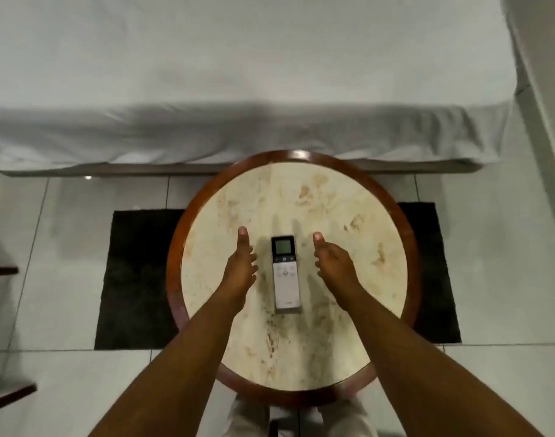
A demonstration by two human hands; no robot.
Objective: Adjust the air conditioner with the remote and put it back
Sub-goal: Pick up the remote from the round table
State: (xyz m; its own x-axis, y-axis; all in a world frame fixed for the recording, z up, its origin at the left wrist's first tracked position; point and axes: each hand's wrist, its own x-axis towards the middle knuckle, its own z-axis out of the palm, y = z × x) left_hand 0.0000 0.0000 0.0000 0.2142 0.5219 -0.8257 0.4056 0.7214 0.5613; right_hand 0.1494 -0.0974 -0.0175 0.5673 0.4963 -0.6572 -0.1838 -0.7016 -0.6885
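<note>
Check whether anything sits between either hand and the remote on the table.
Nothing visible does. The remote lies alone on the table, with the left hand and right hand open on either side, bare tabletop between.

The slim white remote (286, 274) with a dark screen end lies flat, face up, on the round bench (348, 216).
</note>
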